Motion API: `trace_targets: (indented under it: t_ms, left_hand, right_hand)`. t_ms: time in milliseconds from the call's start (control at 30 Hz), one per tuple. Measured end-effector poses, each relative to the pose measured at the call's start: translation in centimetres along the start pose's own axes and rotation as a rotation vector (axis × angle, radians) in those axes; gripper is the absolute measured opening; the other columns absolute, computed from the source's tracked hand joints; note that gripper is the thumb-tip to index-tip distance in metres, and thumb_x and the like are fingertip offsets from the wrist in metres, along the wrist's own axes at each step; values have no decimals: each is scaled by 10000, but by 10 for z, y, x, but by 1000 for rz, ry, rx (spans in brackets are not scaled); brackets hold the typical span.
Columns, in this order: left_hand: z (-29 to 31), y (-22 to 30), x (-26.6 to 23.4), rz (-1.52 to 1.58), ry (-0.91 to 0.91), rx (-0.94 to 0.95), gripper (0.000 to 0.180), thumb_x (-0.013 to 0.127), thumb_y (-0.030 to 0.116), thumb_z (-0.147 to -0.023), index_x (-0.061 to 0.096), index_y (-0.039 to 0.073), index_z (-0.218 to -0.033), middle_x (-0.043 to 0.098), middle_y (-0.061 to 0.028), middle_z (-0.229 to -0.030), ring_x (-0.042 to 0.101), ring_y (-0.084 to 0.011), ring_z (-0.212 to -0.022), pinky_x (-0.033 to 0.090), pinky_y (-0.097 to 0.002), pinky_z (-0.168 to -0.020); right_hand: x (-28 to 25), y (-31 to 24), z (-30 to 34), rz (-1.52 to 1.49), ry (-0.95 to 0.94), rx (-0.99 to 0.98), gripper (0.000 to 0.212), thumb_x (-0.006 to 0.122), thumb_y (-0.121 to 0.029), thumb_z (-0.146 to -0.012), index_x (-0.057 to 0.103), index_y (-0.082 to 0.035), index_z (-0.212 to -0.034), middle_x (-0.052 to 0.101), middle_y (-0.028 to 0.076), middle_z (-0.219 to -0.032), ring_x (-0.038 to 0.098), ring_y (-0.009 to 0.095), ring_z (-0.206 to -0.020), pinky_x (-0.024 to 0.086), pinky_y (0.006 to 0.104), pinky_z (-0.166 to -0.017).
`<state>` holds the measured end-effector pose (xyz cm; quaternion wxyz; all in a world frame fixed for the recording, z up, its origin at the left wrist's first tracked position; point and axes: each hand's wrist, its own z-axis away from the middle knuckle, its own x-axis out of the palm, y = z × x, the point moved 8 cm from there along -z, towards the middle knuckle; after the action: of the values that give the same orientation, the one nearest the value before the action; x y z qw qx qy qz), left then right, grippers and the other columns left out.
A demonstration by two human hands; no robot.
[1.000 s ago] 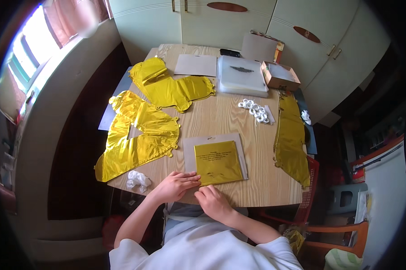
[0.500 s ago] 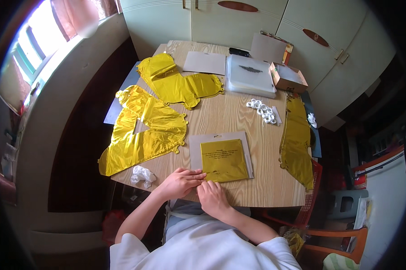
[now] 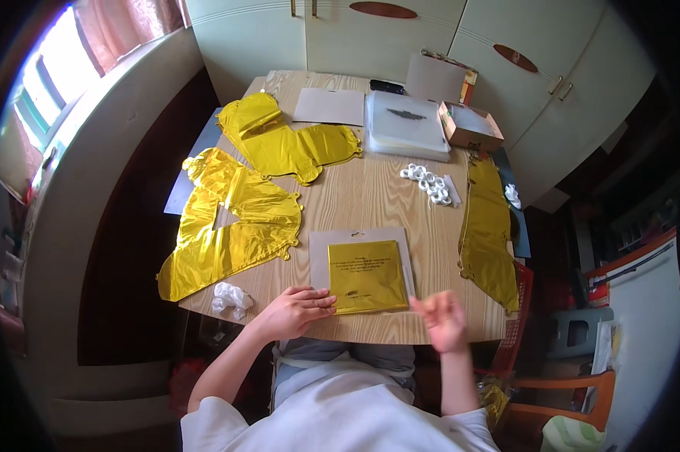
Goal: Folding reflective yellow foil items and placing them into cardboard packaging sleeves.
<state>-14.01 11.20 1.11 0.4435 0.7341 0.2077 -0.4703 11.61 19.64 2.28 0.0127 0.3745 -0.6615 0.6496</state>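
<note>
A folded gold foil balloon (image 3: pixel 366 282) lies in a clear bag with dark print, on top of a grey backing card (image 3: pixel 320 248) with a hanging hole, near the table's front edge. Stretched out flat, the fingers of my left hand (image 3: pixel 298 310) rest on the packet's lower left corner. By its lower right corner is my right hand (image 3: pixel 443 320), raised and smeared by motion. Its fingers look bent, but whether anything is between them is unclear.
Unfolded gold foil balloons lie at left (image 3: pixel 242 226), far left (image 3: pixel 280 143) and right (image 3: pixel 487 226). Farther back are a blank card (image 3: pixel 329 106), a stack of clear bags (image 3: pixel 408 139) and an open box (image 3: pixel 483 139). White rings (image 3: pixel 429 184) and crumpled white tissue (image 3: pixel 232 299) sit nearer.
My right hand has moved right, from beside my left hand to the packet's lower right corner. The left hand stays at the lower left corner. The whole view has shifted slightly.
</note>
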Motion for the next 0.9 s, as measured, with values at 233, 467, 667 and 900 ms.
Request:
trace_targets:
  t_ms: [233, 467, 667, 900]
  left_hand:
    - [2, 18, -10, 33, 23, 46, 314, 642, 190, -850, 669, 98, -1149, 620, -52, -1296, 521, -214, -1278, 363, -406, -1063]
    - [-12, 31, -9, -145, 185, 7, 205, 704, 225, -814, 663, 115, -982, 658, -6, -1145, 600, -174, -1090, 451, -366, -910]
    - [-13, 35, -9, -205, 253, 25, 177, 719, 184, -799, 660, 116, -951, 667, -1, -1100, 619, -170, -1041, 473, -335, -816]
    - [-8, 36, -3, -275, 275, 37, 186, 694, 198, -810, 642, 97, -957, 650, -15, -1100, 602, -169, -1039, 472, -330, -815]
  right_hand:
    - [-101, -115, 48, 817, 562, -321, 123, 452, -181, -1028, 470, -68, -982, 421, -16, -821, 368, 73, -679, 335, 230, -605]
    - [23, -24, 16, 1625, -159, -147, 378, 767, -298, -781, 652, -177, -1121, 622, 42, -1157, 692, 237, -827, 581, 343, -677]
    - [31, 15, 15, 1661, -263, -299, 359, 736, -288, -815, 667, -209, -1159, 605, 41, -1217, 701, 202, -830, 592, 321, -659]
    - [34, 16, 16, 1699, -279, -336, 330, 726, -284, -826, 677, -216, -1145, 610, 42, -1214, 702, 185, -867, 594, 302, -664]
